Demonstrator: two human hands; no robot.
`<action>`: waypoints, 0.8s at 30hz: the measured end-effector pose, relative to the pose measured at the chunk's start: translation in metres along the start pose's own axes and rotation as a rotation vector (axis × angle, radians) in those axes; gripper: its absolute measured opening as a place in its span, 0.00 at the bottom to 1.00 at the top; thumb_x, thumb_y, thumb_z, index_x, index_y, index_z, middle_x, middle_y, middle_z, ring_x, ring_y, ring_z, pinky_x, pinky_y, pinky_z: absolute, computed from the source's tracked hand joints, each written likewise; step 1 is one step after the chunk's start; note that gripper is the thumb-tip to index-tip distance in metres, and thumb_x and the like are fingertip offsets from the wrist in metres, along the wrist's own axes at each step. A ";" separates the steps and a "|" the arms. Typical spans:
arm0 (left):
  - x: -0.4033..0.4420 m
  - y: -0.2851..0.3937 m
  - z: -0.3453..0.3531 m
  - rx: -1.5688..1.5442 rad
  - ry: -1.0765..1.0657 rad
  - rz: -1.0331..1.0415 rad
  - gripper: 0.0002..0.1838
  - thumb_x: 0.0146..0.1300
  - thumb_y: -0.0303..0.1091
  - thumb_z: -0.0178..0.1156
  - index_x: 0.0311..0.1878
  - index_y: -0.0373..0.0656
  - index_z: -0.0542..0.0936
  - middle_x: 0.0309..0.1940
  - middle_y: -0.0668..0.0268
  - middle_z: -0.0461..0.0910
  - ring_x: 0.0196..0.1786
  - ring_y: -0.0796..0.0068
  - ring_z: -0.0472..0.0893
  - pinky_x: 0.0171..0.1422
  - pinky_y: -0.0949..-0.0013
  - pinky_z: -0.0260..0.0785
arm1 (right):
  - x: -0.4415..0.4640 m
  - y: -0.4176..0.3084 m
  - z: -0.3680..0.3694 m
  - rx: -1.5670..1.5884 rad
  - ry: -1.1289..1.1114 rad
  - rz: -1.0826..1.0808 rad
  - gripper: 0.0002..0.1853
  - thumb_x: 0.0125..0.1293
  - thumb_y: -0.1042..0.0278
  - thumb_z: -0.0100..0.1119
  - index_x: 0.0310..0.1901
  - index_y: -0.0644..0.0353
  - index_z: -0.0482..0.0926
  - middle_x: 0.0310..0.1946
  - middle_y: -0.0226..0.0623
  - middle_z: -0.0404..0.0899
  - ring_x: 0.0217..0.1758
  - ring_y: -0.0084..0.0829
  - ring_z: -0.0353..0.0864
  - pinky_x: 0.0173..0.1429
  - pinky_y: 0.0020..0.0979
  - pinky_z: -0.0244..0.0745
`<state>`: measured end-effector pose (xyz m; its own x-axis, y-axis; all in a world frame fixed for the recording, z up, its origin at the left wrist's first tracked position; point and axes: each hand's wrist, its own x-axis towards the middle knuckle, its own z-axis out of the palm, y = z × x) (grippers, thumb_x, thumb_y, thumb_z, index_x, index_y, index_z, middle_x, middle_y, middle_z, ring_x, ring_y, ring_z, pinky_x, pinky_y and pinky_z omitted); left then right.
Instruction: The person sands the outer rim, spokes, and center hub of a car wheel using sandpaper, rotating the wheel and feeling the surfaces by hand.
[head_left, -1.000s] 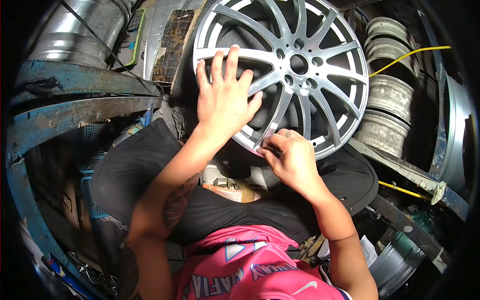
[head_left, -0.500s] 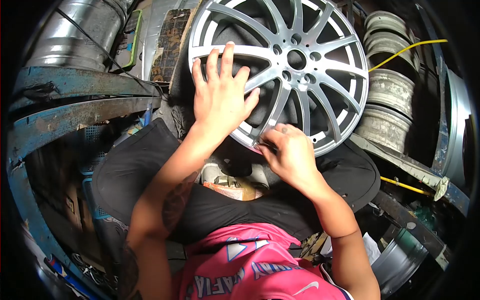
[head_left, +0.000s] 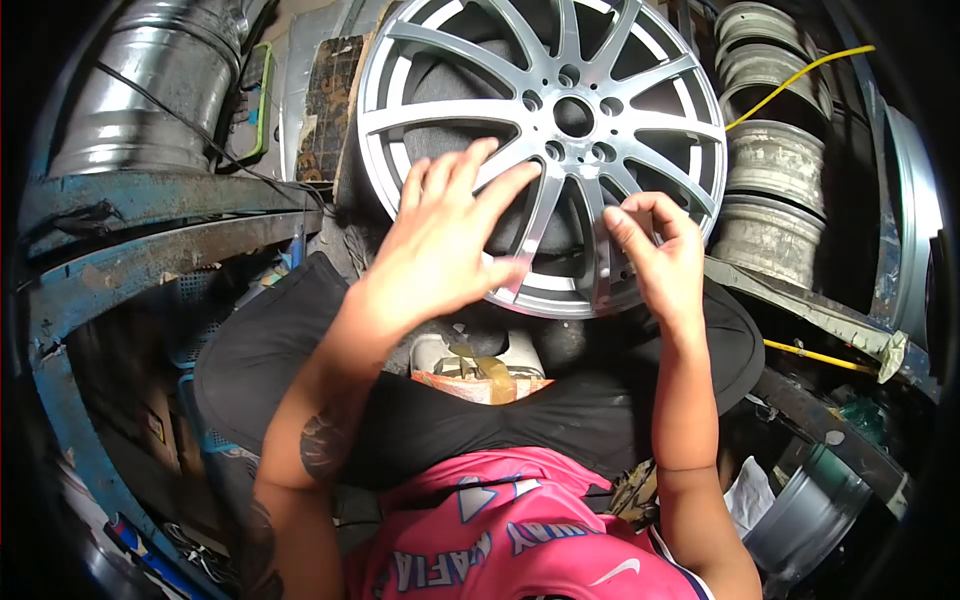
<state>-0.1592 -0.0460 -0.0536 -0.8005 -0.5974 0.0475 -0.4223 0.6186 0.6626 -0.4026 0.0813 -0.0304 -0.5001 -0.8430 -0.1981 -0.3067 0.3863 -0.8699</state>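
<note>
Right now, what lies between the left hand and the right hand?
In the head view, silver wheel spokes lie between the left hand and right hand.

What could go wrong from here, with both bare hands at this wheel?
The bare left hand, spread over the spokes, might scrape on an edge.
The wheel could shift if bumped, since neither hand visibly clasps its rim.
The right hand might drop something between spokes, though whether it holds anything is unclear.

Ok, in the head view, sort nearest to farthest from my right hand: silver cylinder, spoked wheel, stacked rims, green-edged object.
From your right hand:
1. Spoked wheel, overlapped by it in view.
2. Stacked rims, to its right.
3. Green-edged object, upper left.
4. Silver cylinder, farther left.
</note>
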 end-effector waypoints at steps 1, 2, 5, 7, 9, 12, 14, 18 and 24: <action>-0.005 0.003 0.005 0.071 -0.062 -0.028 0.61 0.48 0.51 0.87 0.86 0.58 0.66 0.83 0.42 0.61 0.83 0.36 0.63 0.87 0.34 0.53 | 0.005 0.003 -0.003 0.009 0.041 -0.035 0.08 0.73 0.67 0.77 0.45 0.62 0.88 0.30 0.18 0.82 0.33 0.11 0.73 0.39 0.21 0.68; -0.010 0.004 0.010 0.144 -0.091 -0.021 0.63 0.46 0.52 0.88 0.86 0.58 0.65 0.84 0.41 0.59 0.83 0.36 0.63 0.87 0.34 0.54 | 0.009 0.003 -0.006 0.007 0.070 0.017 0.09 0.74 0.66 0.76 0.45 0.62 0.88 0.30 0.18 0.82 0.33 0.11 0.72 0.38 0.21 0.67; -0.011 0.005 0.018 0.187 -0.112 -0.043 0.65 0.43 0.52 0.90 0.86 0.58 0.65 0.85 0.40 0.56 0.83 0.34 0.63 0.86 0.34 0.57 | 0.021 0.017 -0.015 -0.181 0.211 -0.140 0.11 0.75 0.61 0.75 0.45 0.62 0.89 0.26 0.18 0.79 0.27 0.11 0.66 0.32 0.22 0.59; -0.009 0.006 0.016 0.181 -0.112 -0.028 0.63 0.44 0.49 0.90 0.85 0.59 0.66 0.84 0.39 0.57 0.82 0.33 0.65 0.86 0.34 0.59 | 0.024 0.028 -0.020 -0.230 0.232 -0.060 0.12 0.75 0.59 0.74 0.45 0.61 0.89 0.24 0.17 0.76 0.26 0.12 0.63 0.30 0.26 0.56; -0.009 0.004 0.013 0.152 -0.118 -0.022 0.62 0.45 0.48 0.90 0.85 0.59 0.67 0.83 0.41 0.59 0.81 0.34 0.66 0.86 0.33 0.60 | 0.028 0.044 -0.013 -0.097 0.255 -0.088 0.13 0.76 0.58 0.73 0.45 0.61 0.88 0.23 0.18 0.74 0.25 0.13 0.62 0.29 0.27 0.55; -0.004 0.003 -0.002 0.269 -0.118 -0.014 0.60 0.46 0.46 0.89 0.84 0.60 0.68 0.83 0.45 0.62 0.81 0.35 0.67 0.85 0.34 0.60 | 0.032 0.064 -0.008 -0.173 0.303 -0.006 0.13 0.77 0.57 0.73 0.46 0.61 0.87 0.20 0.19 0.69 0.24 0.13 0.61 0.27 0.28 0.53; 0.004 0.001 -0.021 0.368 -0.076 -0.057 0.58 0.46 0.45 0.89 0.83 0.61 0.70 0.83 0.51 0.64 0.84 0.36 0.65 0.84 0.33 0.61 | 0.035 0.069 -0.005 -0.209 0.348 -0.057 0.13 0.77 0.57 0.72 0.47 0.59 0.86 0.18 0.21 0.69 0.22 0.15 0.60 0.26 0.30 0.53; 0.013 -0.042 -0.014 -0.008 0.265 -0.165 0.19 0.76 0.36 0.65 0.66 0.41 0.84 0.66 0.47 0.83 0.58 0.40 0.88 0.63 0.49 0.81 | 0.035 0.061 0.008 -0.274 0.442 -0.213 0.12 0.78 0.56 0.70 0.46 0.57 0.85 0.16 0.27 0.71 0.18 0.19 0.64 0.25 0.33 0.58; 0.013 -0.013 0.033 0.034 0.155 -0.294 0.25 0.78 0.48 0.62 0.68 0.39 0.81 0.51 0.48 0.88 0.54 0.42 0.88 0.61 0.45 0.80 | 0.036 0.063 0.018 -0.405 0.556 -0.265 0.12 0.79 0.53 0.68 0.44 0.53 0.84 0.15 0.35 0.76 0.16 0.33 0.76 0.26 0.38 0.69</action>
<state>-0.1780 -0.0446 -0.0858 -0.5691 -0.8218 -0.0275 -0.6416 0.4229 0.6399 -0.4256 0.0684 -0.1004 -0.6717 -0.6544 0.3474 -0.6953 0.3950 -0.6004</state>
